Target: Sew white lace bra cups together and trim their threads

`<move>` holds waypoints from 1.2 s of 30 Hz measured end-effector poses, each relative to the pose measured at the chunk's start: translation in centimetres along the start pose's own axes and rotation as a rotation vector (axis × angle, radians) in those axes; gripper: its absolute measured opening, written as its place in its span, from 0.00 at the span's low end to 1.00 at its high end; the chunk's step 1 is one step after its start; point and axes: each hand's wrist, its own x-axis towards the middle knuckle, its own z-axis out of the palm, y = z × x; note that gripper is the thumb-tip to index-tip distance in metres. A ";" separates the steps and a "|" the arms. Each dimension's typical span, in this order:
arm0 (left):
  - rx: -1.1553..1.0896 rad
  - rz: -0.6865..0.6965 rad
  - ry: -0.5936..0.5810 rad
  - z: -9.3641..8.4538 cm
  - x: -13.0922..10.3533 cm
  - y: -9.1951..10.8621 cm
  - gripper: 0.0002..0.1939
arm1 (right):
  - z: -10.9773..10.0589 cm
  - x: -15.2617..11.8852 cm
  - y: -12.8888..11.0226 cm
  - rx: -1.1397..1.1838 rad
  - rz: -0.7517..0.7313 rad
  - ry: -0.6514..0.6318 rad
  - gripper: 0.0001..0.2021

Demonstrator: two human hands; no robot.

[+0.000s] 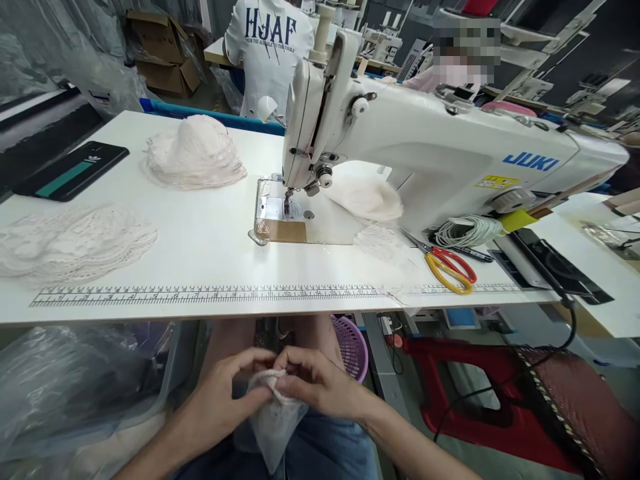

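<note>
Low over the lap, below the table edge, both hands pinch the gathered edge of a thin white fabric piece (278, 427). My left hand (240, 393) grips it from the left, thumb on the edge. My right hand (320, 383) holds the same edge from the right, its fingers close to the left ones. The cloth's lower part hangs down in a point. Beyond the hands stands a white sewing machine (430, 133), its presser foot (287, 201) over the metal plate. A cream fabric cup (370, 197) lies under the machine's arm.
A domed stack of pale fabric pieces (193, 150) and a flatter lace-edged pile (75, 240) lie at left, near a black phone (75, 170). Scissors (447, 267) and coiled cord (467, 231) rest at right. Below are a purple basket (350, 347) and a red stool (465, 393).
</note>
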 end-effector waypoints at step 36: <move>-0.320 -0.190 -0.041 0.8 0.4 0.3 0.16 | 0.6 -1.8 -0.6 -0.709 -0.486 0.324 0.04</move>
